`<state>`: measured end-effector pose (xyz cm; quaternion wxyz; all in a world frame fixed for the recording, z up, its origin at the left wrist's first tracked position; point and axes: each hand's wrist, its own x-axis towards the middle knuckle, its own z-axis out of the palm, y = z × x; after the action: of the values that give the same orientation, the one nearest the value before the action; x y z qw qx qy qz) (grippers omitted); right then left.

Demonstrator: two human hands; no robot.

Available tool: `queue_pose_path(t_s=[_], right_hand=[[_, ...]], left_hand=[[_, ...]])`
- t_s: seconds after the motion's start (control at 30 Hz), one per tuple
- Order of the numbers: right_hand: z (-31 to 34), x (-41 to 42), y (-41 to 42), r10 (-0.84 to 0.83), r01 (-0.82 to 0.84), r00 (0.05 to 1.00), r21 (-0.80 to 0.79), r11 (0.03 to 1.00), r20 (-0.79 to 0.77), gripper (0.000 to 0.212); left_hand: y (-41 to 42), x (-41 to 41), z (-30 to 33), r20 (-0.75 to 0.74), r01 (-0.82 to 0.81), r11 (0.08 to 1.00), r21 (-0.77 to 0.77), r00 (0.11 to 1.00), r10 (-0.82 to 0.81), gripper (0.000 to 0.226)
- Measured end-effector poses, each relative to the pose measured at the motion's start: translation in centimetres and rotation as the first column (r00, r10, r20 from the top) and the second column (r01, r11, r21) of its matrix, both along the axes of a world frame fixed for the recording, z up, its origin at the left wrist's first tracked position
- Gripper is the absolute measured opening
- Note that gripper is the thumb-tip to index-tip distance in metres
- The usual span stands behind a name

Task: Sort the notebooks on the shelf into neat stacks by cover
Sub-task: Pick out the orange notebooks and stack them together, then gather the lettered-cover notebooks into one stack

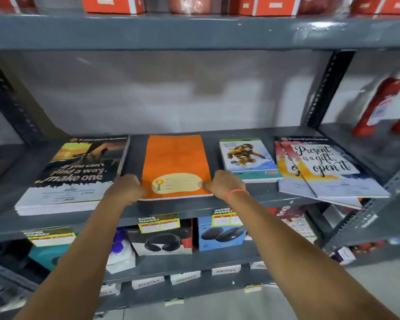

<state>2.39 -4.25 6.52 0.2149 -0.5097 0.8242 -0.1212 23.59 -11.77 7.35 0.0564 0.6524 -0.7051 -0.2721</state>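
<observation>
An orange notebook stack (pixel 174 158) lies in the middle of the grey shelf (pixel 194 207). My left hand (pixel 125 189) grips its near left corner and my right hand (pixel 221 183) grips its near right corner. To the left sits a thick stack with a dark "make one" cover (pixel 79 169). Right of the orange stack lies a smaller stack with a cartoon-figure cover (pixel 247 158). At the far right, the "Present is a gift" notebooks (pixel 321 167) lie fanned and askew, overhanging the shelf's front edge.
Orange boxes (pixel 111 4) line the shelf above. Red bottles (pixel 379 105) stand on the neighbouring shelf to the right. Below are boxed headphones (pixel 162 243), a blue box (pixel 221 235) and price tags (pixel 158 221) on the shelf lip. Dark perforated uprights (pixel 328 88) frame the bay.
</observation>
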Motion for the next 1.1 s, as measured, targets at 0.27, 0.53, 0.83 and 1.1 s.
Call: queue_pose_path(t_s=[0.27, 0.53, 0.83, 1.1], right_hand=[[1.2, -7.2, 3.3, -0.268, 0.188, 0.945, -0.357, 0.915, -0.189, 0.031], [-0.4, -23.6, 10.3, -0.493, 0.472, 0.853, -0.151, 0.869, -0.171, 0.035], [-4.0, -35.3, 13.7, -0.483, 0.488, 0.873, 0.101, 0.867, -0.070, 0.062], [-3.7, -37.7, 12.9, -0.565, 0.566, 0.824, 0.087, 0.820, -0.045, 0.051]], left_hand=[[3.0, -11.4, 1.6, -0.256, 0.161, 0.928, -0.335, 0.933, -0.255, 0.034], [10.5, -28.8, -0.9, -0.599, 0.402, 0.916, 0.024, 0.739, -0.308, 0.020], [13.1, -40.2, -3.8, -0.611, 0.213, 0.949, 0.232, 0.791, -0.028, 0.030], [12.3, -41.6, -4.1, -0.618, 0.048, 0.920, 0.388, 0.755, 0.221, 0.015]])
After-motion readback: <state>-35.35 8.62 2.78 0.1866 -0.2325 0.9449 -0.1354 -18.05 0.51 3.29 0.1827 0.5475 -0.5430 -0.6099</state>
